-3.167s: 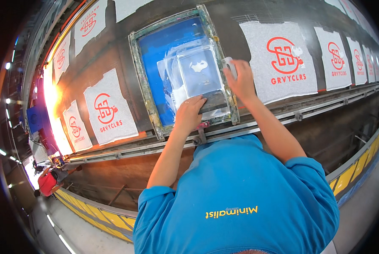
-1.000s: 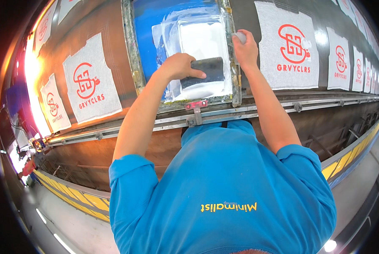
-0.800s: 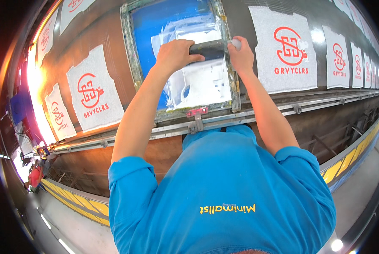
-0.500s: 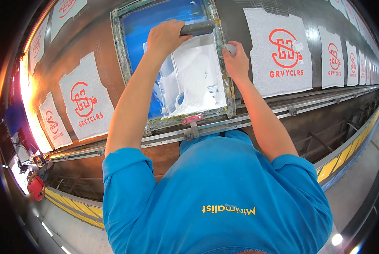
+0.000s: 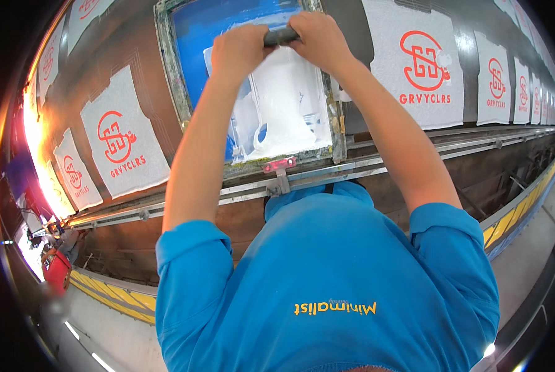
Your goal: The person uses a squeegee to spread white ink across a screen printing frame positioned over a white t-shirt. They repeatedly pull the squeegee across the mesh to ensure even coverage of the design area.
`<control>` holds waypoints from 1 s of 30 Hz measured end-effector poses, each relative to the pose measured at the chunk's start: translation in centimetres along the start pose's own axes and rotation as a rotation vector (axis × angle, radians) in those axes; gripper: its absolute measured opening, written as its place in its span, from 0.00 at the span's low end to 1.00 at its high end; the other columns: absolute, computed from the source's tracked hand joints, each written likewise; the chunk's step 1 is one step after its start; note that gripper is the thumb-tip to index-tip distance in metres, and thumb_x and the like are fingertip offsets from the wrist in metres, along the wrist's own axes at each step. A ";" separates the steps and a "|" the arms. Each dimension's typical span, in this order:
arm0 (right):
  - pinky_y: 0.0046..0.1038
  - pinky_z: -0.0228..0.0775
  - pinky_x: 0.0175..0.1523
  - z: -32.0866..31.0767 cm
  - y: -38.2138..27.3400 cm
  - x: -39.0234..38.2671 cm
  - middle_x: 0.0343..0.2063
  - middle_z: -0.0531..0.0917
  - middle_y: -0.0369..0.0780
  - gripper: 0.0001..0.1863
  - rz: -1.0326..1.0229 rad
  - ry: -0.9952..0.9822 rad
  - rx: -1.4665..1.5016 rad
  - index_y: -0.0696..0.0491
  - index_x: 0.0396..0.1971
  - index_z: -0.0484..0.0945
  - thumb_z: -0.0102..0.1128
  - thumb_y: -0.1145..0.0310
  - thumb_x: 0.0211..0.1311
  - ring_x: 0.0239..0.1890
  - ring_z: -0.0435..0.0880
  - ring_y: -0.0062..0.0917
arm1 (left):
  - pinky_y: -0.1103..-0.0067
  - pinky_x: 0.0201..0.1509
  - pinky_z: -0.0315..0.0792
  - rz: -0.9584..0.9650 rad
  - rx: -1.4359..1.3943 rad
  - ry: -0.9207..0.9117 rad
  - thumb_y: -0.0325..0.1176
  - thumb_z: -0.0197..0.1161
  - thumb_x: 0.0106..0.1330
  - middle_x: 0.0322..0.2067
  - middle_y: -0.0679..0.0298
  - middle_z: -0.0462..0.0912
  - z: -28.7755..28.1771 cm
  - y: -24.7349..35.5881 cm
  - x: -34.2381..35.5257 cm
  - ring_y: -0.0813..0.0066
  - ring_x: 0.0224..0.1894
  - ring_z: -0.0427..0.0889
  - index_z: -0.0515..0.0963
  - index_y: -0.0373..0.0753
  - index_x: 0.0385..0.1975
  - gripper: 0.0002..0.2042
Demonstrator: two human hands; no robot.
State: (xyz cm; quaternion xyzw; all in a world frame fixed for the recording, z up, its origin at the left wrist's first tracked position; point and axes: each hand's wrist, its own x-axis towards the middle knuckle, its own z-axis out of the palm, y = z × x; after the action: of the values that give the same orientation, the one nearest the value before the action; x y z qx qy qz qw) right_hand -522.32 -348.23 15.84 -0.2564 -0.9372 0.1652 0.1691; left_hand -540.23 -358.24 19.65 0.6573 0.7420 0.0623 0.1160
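Observation:
Both hands grip a dark-handled squeegee (image 5: 281, 36) near the far part of a screen-printing frame. My left hand (image 5: 239, 54) is closed round its left end, and my right hand (image 5: 319, 39) round its right end. The screen frame (image 5: 173, 84) has worn, paint-stained edges and a blue mesh (image 5: 194, 40). White ink (image 5: 284, 108) lies thick over the mesh, between the squeegee and the frame's near side. The squeegee's blade is hidden by my hands and the ink.
A pink clamp (image 5: 279, 165) joins the frame's near edge to a metal rail (image 5: 352, 175). White cloth pieces with red prints lie right (image 5: 386, 74) and left (image 5: 119, 167) on the long dark table. Bright orange light glows far left, near a red object (image 5: 57, 271).
My right hand has left the small pale thing at the frame's right edge and taken hold of the squeegee. The squeegee has shifted a little left, my left hand still on it.

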 end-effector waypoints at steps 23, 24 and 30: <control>0.42 0.72 0.44 0.5 -1.8 -4.6 0.31 0.81 0.41 0.12 -0.067 0.180 0.049 0.51 0.29 0.77 0.74 0.69 0.47 0.39 0.82 0.41 | 0.58 0.41 0.80 -0.086 -0.003 0.008 0.48 0.69 0.64 0.37 0.61 0.87 1.8 2.4 -4.3 0.54 0.41 0.87 0.84 0.47 0.32 0.12; 0.42 0.71 0.44 0.4 -3.3 -7.0 0.30 0.80 0.40 0.13 -0.055 0.186 0.059 0.50 0.29 0.76 0.73 0.70 0.46 0.38 0.82 0.40 | 0.59 0.39 0.80 -0.045 -0.072 0.109 0.45 0.68 0.65 0.34 0.62 0.86 3.7 2.7 -7.1 0.55 0.38 0.87 0.84 0.48 0.31 0.09; 0.41 0.70 0.50 -1.0 -9.3 -17.1 0.39 0.80 0.41 0.19 0.012 0.103 0.149 0.53 0.42 0.80 0.75 0.65 0.51 0.45 0.79 0.41 | 0.67 0.43 0.80 -0.006 -0.099 0.191 0.28 0.71 0.54 0.35 0.66 0.87 5.6 7.2 -16.9 0.60 0.39 0.86 0.86 0.47 0.38 0.12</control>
State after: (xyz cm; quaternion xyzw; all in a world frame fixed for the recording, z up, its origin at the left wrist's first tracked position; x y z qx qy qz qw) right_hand -512.01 -364.71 16.39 -0.2570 -0.9109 0.2220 0.2346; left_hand -530.09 -374.40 17.56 0.6397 0.7476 0.1610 0.0773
